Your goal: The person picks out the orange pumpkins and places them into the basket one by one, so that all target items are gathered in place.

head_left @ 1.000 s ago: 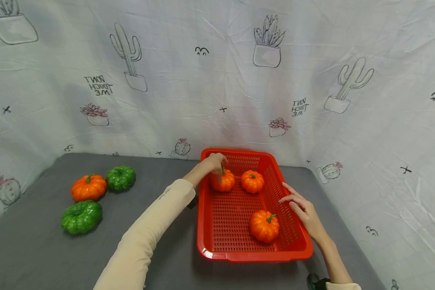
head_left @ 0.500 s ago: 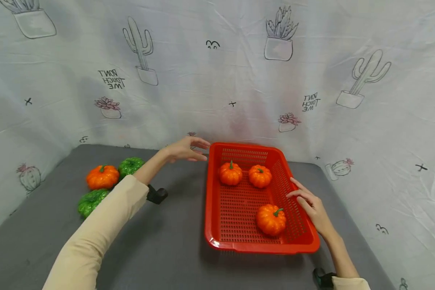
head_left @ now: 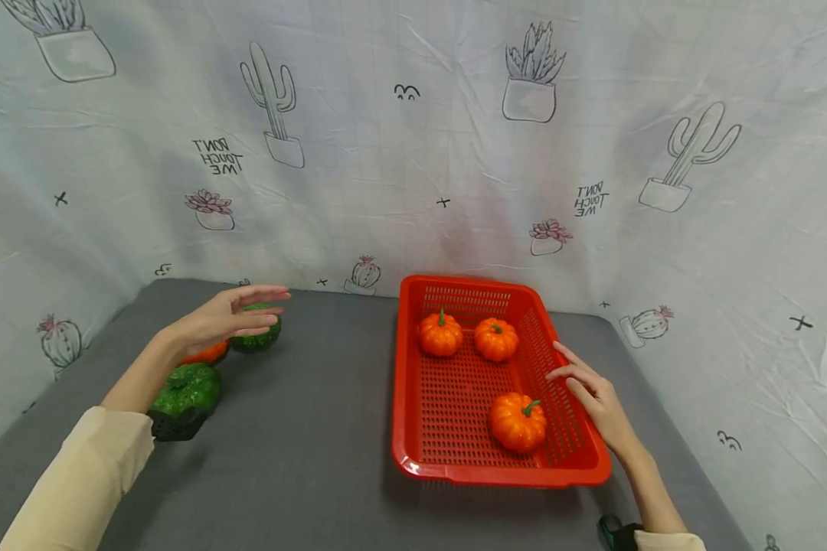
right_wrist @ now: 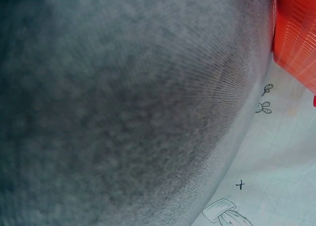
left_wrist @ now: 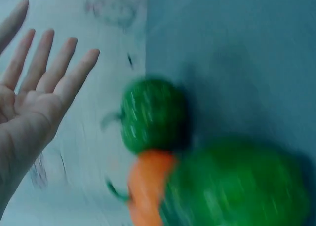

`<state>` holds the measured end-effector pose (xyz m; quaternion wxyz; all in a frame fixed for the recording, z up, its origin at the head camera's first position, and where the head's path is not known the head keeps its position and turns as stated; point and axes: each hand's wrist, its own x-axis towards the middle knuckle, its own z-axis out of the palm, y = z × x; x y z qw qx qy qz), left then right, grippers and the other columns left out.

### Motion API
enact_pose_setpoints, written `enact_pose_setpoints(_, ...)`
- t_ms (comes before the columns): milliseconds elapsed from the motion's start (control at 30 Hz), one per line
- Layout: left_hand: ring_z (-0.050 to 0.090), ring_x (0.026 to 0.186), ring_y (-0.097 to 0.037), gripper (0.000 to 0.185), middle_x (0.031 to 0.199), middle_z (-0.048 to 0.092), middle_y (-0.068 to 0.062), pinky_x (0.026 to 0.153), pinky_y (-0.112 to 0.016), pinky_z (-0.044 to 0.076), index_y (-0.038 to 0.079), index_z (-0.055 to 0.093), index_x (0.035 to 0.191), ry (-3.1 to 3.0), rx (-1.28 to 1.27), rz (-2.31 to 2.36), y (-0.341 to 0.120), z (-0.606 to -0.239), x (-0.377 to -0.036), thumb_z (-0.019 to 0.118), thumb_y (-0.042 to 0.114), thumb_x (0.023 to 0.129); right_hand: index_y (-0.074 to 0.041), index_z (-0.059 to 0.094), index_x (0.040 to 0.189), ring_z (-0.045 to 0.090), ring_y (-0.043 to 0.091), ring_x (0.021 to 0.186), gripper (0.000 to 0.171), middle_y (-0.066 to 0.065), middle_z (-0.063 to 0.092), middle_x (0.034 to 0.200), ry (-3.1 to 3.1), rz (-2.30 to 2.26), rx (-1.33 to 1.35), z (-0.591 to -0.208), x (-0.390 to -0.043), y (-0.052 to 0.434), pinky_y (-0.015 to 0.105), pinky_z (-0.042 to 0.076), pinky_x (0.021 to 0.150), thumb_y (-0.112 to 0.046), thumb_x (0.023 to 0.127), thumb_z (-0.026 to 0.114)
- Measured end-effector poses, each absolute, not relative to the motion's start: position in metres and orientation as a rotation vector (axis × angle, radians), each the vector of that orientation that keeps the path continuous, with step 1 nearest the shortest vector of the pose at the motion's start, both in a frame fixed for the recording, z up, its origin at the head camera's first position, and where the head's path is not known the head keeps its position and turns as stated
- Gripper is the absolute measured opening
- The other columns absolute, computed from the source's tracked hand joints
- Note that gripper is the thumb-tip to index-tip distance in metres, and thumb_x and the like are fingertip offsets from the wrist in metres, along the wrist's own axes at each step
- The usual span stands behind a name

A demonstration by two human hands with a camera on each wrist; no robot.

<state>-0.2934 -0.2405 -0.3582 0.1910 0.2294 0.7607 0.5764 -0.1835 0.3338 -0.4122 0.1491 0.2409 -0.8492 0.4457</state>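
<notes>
My left hand point(head_left: 210, 321) hovers above the left side of the table, fingers straight and holding nothing. Beneath and around it lie a green pumpkin point(head_left: 260, 338), an orange pumpkin point(head_left: 211, 354) mostly covered by the hand, and a larger green pumpkin point(head_left: 189, 389). The left wrist view shows the palm point(left_wrist: 37, 105) apart from them. At the right, my right hand point(head_left: 599, 405) rests on the side of a red plastic basket point(head_left: 496, 476), fingers reaching over its rim. Three orange pumpkins lie inside: back left point(head_left: 441, 337), back right point(head_left: 496, 340), front right point(head_left: 517, 423).
A grey cloth point(head_left: 303, 428) covers the table. Behind it and along the right hangs a pale curtain point(head_left: 358, 138) printed with cacti. The right wrist view shows mostly grey cloth and a corner of the basket.
My left hand has let go of an orange pumpkin in the basket's back left corner and swung left, over the other pumpkins. The right hand stays at the basket. The head view has shifted slightly.
</notes>
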Motion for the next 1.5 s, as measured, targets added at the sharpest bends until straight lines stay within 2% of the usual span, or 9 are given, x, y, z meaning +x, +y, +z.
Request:
enact_pose_setpoints(300,0.033,0.127,-0.009,0.053,0.145,0.027,-0.002,0.09,-0.026,0.042,0.007,0.022,0.143,2.108,0.769,1.748,-0.318,-0.378,-0.282,0.041,-0.002,0.094,0.0,0.063,0.1,0.028,0.026,0.129,0.023,0.013,0.033,0.141,-2.467,1.267,0.653,-0.413,-0.181,0.333,0.011,0.024,0.096,0.001,0.092,0.041)
enact_pose_setpoints(567,0.038,0.121,0.0,0.056,0.142,0.032,0.006,0.088,-0.014,0.039,0.005,0.017,0.143,2.084,0.699,1.989,-0.362,-0.395,-0.277,0.036,-0.01,0.092,0.0,0.063,0.101,0.028,0.027,0.129,0.023,0.016,0.032,0.141,-2.464,1.266,0.673,-0.411,-0.181,0.332,0.01,0.028,0.094,0.0,0.093,0.041)
enact_pose_setpoints(667,0.032,0.124,0.001,0.058,0.144,0.028,0.007,0.089,-0.012,0.035,0.009,0.017,0.144,2.159,0.638,2.0,-0.366,-0.402,-0.279,0.038,-0.008,0.093,0.0,0.063,0.1,0.029,0.026,0.128,0.024,0.017,0.032,0.14,-2.456,1.257,0.68,-0.412,-0.182,0.333,0.01,0.029,0.092,0.002,0.092,0.04)
enact_pose_setpoints(800,0.009,0.133,-0.001,0.062,0.148,0.012,0.012,0.108,-0.039,0.008,0.022,0.02,0.144,2.315,0.458,1.961,-0.366,-0.408,-0.282,0.046,0.001,0.092,-0.001,0.063,0.101,0.03,0.025,0.128,0.024,0.017,0.032,0.14,-2.455,1.259,0.677,-0.413,-0.182,0.335,0.01,0.03,0.092,0.003,0.092,0.04)
enact_pose_setpoints(900,-0.01,0.134,-0.008,0.067,0.148,0.001,0.016,0.098,-0.061,-0.009,0.03,0.018,0.144,2.404,0.35,1.899,-0.363,-0.412,-0.286,0.052,0.009,0.091,-0.001,0.062,0.101,0.029,0.024,0.128,0.024,0.017,0.032,0.141,-2.46,1.261,0.677,-0.413,-0.183,0.335,0.01,0.03,0.092,0.002,0.092,0.04)
enact_pose_setpoints(1000,-0.017,0.133,-0.022,0.072,0.149,-0.006,0.013,0.095,-0.065,-0.007,0.032,0.014,0.144,2.445,0.304,1.789,-0.362,-0.415,-0.29,0.057,0.014,0.089,-0.001,0.062,0.101,0.03,0.024,0.128,0.024,0.015,0.032,0.141,-2.466,1.262,0.672,-0.413,-0.183,0.333,0.01,0.03,0.092,0.001,0.092,0.04)
enact_pose_setpoints(1133,-0.016,0.131,-0.035,0.075,0.15,-0.011,-0.001,0.093,-0.068,0.0,0.033,0.011,0.144,2.446,0.272,1.627,-0.36,-0.42,-0.294,0.059,0.021,0.088,-0.001,0.063,0.101,0.029,0.026,0.128,0.024,0.014,0.032,0.141,-2.465,1.279,0.669,-0.412,-0.182,0.332,0.011,0.029,0.093,0.002,0.092,0.041)
enact_pose_setpoints(1300,-0.009,0.131,-0.041,0.075,0.149,-0.008,-0.014,0.093,-0.068,0.005,0.031,0.01,0.145,2.408,0.296,1.551,-0.357,-0.422,-0.297,0.058,0.02,0.088,0.0,0.063,0.101,0.029,0.026,0.128,0.024,0.013,0.032,0.142,-2.461,1.299,0.665,-0.413,-0.182,0.331,0.012,0.03,0.093,0.002,0.092,0.041)
enact_pose_setpoints(1500,-0.002,0.131,-0.043,0.072,0.149,-0.004,-0.015,0.093,-0.068,0.008,0.029,0.011,0.145,2.366,0.36,1.522,-0.352,-0.422,-0.302,0.056,0.018,0.089,-0.001,0.063,0.101,0.03,0.025,0.128,0.024,0.012,0.032,0.142,-2.468,1.286,0.653,-0.413,-0.183,0.333,0.011,0.032,0.092,0.001,0.092,0.041)
